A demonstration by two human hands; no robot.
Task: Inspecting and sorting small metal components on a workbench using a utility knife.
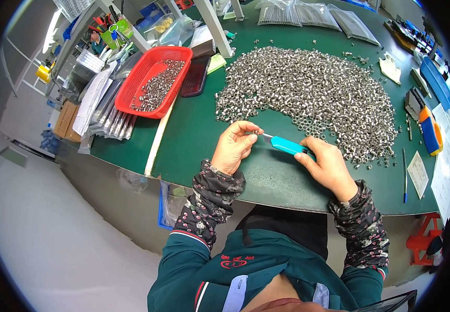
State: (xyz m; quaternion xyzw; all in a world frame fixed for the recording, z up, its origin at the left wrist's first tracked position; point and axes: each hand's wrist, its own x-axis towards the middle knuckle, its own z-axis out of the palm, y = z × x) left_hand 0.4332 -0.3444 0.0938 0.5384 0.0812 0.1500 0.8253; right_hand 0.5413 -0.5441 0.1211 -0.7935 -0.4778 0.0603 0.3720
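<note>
My left hand (234,145) pinches a small metal ring (255,132) between thumb and fingertips, above the near part of the green table. In my right hand (329,164) is a turquoise utility knife (286,145), its blade pointing left. The blade tip reaches the ring or lies right beside it; I cannot tell whether they touch. Just beyond both hands spreads a big heap of small shiny metal rings (308,83), with a thin single layer at its near edge.
A red plastic basket (123,99) with more rings stands left, beside a dark phone-like slab (196,77). Packed bags (357,25) lie at the back. On the right are a pen (405,174), a paper card (417,174), a blue-and-orange object (431,132) and a blue tray (435,83).
</note>
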